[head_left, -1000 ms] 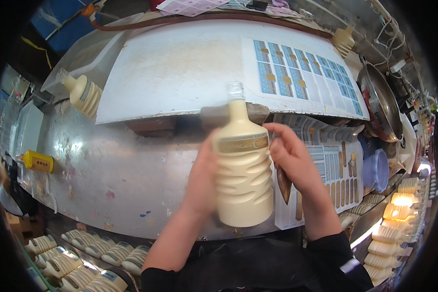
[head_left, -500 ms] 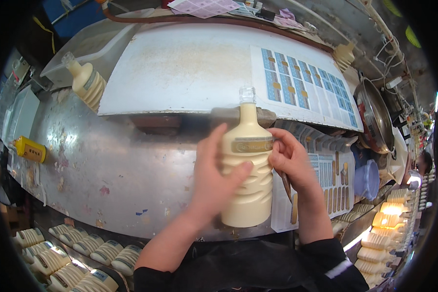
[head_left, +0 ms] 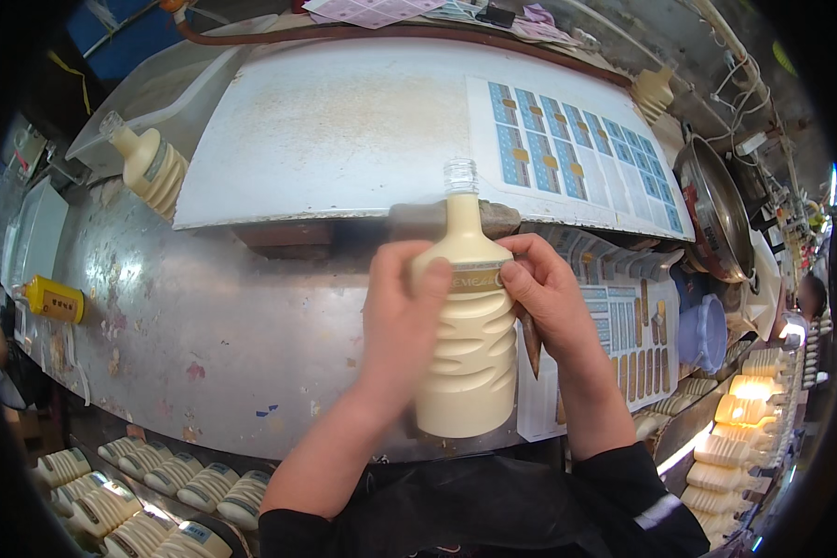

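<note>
A cream-coloured bottle point(head_left: 465, 367) with a clear threaded glass neck and wavy ridges stands upright before me. Across its shoulder runs a narrow label band point(head_left: 474, 279) in grey and gold. My left hand point(head_left: 395, 321), slightly blurred, grips the bottle's left side, its thumb lying over the left end of the band. On the other side, my right hand point(head_left: 560, 302) presses finger and thumb against the band's right end. From beneath that hand a brown pointed tool point(head_left: 531, 346) sticks downward; its upper part is hidden by the palm.
A white board point(head_left: 344, 121) behind the bottle carries a blue label sheet point(head_left: 553, 153). More label sheets point(head_left: 623, 325) lie at right, near a lilac bucket point(head_left: 702, 327) and a metal pan point(head_left: 716, 209). At left are a yellow bottle point(head_left: 54, 299) and another cream bottle point(head_left: 149, 167). Rows of bottles point(head_left: 172, 474) sit below.
My left hand has moved up the bottle's side, and its thumb has gone from the ridges up to the label band. The right hand keeps pinching at the band's right end.
</note>
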{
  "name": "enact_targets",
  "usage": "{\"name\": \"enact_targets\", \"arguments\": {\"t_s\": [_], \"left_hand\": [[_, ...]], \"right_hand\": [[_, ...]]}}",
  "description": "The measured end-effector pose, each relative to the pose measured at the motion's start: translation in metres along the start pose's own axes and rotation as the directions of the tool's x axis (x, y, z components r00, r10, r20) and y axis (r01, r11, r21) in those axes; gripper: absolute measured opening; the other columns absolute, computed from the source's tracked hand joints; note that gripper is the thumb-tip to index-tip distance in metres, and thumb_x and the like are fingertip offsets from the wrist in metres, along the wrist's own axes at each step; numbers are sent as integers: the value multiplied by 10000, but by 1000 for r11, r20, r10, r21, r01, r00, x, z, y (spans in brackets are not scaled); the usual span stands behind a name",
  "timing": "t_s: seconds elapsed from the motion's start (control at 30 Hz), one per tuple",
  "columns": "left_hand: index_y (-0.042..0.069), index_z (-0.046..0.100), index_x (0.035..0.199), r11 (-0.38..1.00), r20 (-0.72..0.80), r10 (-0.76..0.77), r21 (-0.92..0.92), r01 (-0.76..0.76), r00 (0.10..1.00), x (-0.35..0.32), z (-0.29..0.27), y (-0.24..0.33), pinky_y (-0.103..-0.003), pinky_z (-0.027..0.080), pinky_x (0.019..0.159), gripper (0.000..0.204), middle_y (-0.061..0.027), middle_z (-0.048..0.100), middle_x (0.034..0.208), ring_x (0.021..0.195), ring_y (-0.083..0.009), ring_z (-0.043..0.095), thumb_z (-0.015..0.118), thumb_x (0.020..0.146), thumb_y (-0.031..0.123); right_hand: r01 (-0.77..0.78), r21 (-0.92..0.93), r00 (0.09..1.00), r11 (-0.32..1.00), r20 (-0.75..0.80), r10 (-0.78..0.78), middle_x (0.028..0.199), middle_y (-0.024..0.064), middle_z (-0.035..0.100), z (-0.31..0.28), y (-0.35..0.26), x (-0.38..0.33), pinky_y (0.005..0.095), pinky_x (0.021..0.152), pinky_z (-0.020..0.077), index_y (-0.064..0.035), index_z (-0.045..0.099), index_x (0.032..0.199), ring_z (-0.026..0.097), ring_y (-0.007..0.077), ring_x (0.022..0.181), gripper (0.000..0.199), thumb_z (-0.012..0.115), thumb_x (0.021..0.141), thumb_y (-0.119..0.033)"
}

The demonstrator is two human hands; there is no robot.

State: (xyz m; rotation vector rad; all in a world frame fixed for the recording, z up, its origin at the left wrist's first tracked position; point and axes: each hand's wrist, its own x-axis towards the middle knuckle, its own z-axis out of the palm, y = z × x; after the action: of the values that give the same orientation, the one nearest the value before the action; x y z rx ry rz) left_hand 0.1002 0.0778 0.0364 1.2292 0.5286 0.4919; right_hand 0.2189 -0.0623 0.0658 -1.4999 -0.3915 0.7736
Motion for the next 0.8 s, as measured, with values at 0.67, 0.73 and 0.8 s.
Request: {"name": "enact_targets", "arguments": {"t_s": [0.67, 0.73, 0.8], "left_hand": [[23, 528, 1373, 900, 32, -159, -407, 158, 987, -7, -7, -1, -310, 513, 982, 350, -87, 640, 1236, 1109, -143, 621, 442, 1115, 244], [17, 516, 1385, 920, 39, -135, -366, 140, 990, -9, -6, 1, -312, 506, 999, 348, -87, 632, 1249, 1124, -144, 613, 471, 1100, 212], [11, 505, 1395, 955, 42, -129, -263, 136, 991, -12, -1, 10, -311, 499, 1012, 352, -89, 624, 1265, 1140, -145, 604, 501, 1081, 171]], "right_hand": [[18, -27, 1000, 999, -8, -18, 905, 26, 697, -1, 0, 1, 208, 726, 490, 12, 591, 1209, 627, 42, 811, 323, 682, 990, -208], [12, -49, 1000, 999, -7, -12, 899, 24, 693, -2, 0, 1, 207, 720, 488, 14, 590, 1210, 622, 41, 802, 325, 682, 988, -206], [9, -54, 1000, 999, -11, -10, 892, 22, 689, -2, 0, 0, 206, 715, 486, 14, 589, 1208, 617, 39, 793, 324, 682, 987, -204]]}}
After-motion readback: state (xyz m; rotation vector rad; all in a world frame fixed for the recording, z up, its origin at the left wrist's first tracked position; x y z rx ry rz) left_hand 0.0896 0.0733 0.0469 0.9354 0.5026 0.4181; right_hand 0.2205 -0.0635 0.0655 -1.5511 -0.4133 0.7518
